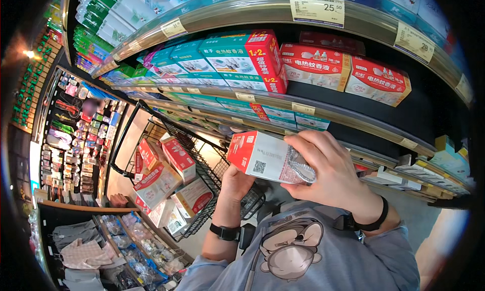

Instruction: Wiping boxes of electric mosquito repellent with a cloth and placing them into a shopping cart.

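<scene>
Before my chest, a red-and-white mosquito-repellent carton is held at a tilt, its white side with a printed code facing up. My left hand grips it from below at its red end, with some fingers hidden behind it. At the other end, my right hand presses a folded grey cloth with a stitched edge against the white side. Two similar red-and-white cartons stand on the shelf ahead.
A black wire shopping cart at left holds several red-and-white cartons. Teal boxes are stacked left on the shelf. Above runs a shelf edge with price tags. Bins of folded cloths and bagged goods stand lower left.
</scene>
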`<state>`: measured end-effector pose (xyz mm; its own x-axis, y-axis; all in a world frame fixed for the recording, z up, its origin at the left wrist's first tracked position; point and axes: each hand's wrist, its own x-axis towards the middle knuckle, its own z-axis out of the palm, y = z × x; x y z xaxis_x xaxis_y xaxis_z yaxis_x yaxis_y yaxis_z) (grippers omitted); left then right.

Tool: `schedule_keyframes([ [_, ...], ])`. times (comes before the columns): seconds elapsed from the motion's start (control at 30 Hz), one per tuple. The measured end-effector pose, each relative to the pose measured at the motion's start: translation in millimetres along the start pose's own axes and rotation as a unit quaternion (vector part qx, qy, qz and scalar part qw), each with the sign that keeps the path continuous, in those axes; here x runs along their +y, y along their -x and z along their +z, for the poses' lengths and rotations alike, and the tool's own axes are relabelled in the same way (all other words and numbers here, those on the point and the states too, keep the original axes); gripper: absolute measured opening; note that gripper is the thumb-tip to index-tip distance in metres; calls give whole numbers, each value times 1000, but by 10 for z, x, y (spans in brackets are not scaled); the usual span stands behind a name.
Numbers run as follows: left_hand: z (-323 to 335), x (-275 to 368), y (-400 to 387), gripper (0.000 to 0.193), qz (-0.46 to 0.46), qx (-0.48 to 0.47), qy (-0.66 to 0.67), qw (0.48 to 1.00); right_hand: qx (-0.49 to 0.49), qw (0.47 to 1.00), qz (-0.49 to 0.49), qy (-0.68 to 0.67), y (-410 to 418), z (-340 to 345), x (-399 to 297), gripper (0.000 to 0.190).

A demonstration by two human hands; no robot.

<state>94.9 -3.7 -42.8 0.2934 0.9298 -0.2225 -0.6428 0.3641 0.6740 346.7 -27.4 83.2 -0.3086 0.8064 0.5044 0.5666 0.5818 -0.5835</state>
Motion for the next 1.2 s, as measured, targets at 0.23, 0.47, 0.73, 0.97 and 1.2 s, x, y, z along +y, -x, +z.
schedule_keyframes([
  [0.23,-157,-59,13,49,-6,-63,135,989,-18,997,-55,51,-10,-62,-81,75],
  [0.47,-43,-45,3,58,29,-84,52,995,2,1000,-1,-20,-22,-51,-69,75],
  [0.73,271,128,36,55,-18,-8,-102,995,-78,963,11,-257,0,-13,268,72],
  [0.97,220,247,211,40,-99,-64,50,992,-126,950,71,-278,-51,-6,198,96],
  [1.2,555,495,139,25,-298,59,-4,953,-149,954,-26,-258,-1,96,209,89],
])
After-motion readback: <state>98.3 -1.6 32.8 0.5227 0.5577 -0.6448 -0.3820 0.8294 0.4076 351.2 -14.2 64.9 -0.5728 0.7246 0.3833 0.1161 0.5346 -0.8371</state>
